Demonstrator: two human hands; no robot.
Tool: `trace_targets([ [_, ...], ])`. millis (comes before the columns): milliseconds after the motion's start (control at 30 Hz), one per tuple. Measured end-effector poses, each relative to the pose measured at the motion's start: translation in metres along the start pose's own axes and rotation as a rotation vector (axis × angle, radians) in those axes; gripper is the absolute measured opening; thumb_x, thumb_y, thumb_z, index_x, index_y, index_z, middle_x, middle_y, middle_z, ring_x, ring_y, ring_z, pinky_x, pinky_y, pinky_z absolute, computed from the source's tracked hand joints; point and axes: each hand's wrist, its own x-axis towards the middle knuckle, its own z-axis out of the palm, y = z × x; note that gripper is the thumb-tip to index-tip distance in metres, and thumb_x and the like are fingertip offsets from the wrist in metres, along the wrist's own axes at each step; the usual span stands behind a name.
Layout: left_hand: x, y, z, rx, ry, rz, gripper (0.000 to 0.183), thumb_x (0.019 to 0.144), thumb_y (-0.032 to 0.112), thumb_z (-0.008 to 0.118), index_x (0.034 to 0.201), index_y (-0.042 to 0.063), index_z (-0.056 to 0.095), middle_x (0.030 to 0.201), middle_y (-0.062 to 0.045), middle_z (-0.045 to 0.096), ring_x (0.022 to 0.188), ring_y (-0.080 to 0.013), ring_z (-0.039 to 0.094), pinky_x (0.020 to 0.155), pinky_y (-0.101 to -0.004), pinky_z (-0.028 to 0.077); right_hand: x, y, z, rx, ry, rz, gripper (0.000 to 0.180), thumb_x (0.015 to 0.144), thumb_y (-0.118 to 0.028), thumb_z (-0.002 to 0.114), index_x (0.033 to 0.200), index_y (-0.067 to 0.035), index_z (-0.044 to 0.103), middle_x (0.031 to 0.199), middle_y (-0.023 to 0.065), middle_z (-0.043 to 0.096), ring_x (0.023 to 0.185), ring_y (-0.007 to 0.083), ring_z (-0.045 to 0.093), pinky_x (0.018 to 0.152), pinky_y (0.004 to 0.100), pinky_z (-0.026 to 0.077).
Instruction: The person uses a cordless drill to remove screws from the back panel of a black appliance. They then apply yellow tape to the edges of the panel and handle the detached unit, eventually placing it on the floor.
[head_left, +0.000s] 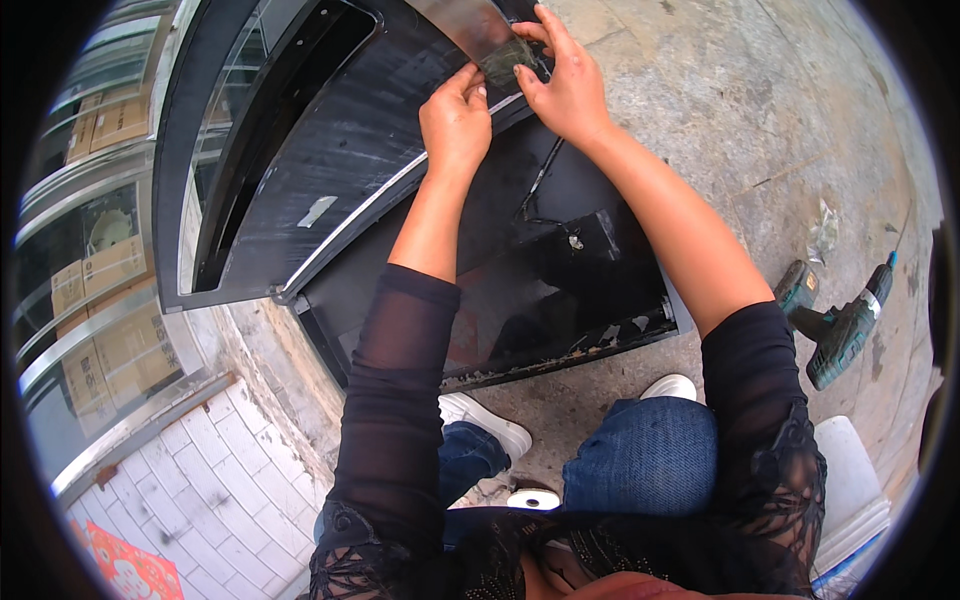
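Observation:
A shiny, reflective strip (469, 30) lies along the upper part of a dark panel (352, 127). Its near end looks clear and crumpled. My left hand (456, 116) pinches the strip's near corner between thumb and fingers. To the right, my right hand (566, 82) has its fingers spread around the strip's right edge; whether the fingertips touch it is hard to tell. The panel has a long framed window and stands tilted up along the left side of a black cabinet body (555, 292). A white scrap (317, 211) sticks to the panel's face.
On the concrete floor (720, 112) at the right lie a cordless drill (844, 330) and a clear plastic scrap (823, 232). A white roll (533, 499) sits between my feet. Glazed shelving with cardboard boxes (112, 360) lines the left, above white wall tiles (202, 487).

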Motion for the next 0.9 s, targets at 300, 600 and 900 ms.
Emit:
trace_targets([
  [300, -0.001, 0.002, -0.004, 0.001, -0.015, -0.022, 0.031, 0.089, 0.002, 0.061, 0.12, -0.003, 0.062, 0.107, -0.014, 0.071, 0.099, -0.0173, 0.068, 0.087, -0.0274, 0.05, -0.01, -0.001, -0.001, 0.023, 0.0, 0.029, 0.067, 0.078, -0.002, 0.067, 0.139, -0.003, 0.04, 0.123, 0.0039, 0.065, 0.108, 0.0241, 0.064, 0.088, 0.0329, 0.052],
  [600, 0.009, -0.025, -0.01, -0.302, -0.015, -0.081, 0.027, 0.091, -0.002, 0.058, 0.117, -0.003, 0.064, 0.107, -0.012, 0.07, 0.1, -0.0208, 0.068, 0.087, -0.0288, 0.051, -0.02, 0.012, -0.009, 0.066, 0.028, 0.114, 0.057, 0.078, -0.003, 0.066, 0.132, -0.004, 0.049, 0.119, 0.0075, 0.067, 0.105, 0.0244, 0.065, 0.088, 0.0331, 0.051],
  [900, -0.005, -0.039, -0.025, -0.316, 0.157, -0.185, 0.019, 0.089, -0.002, 0.059, 0.107, -0.006, 0.066, 0.097, -0.012, 0.071, 0.09, -0.0174, 0.068, 0.082, -0.0263, 0.052, -0.071, 0.008, -0.088, 0.174, 0.028, 0.236, 0.055, 0.081, 0.009, 0.058, 0.134, -0.002, 0.048, 0.123, 0.0128, 0.064, 0.106, 0.0203, 0.065, 0.088, 0.0312, 0.052],
])
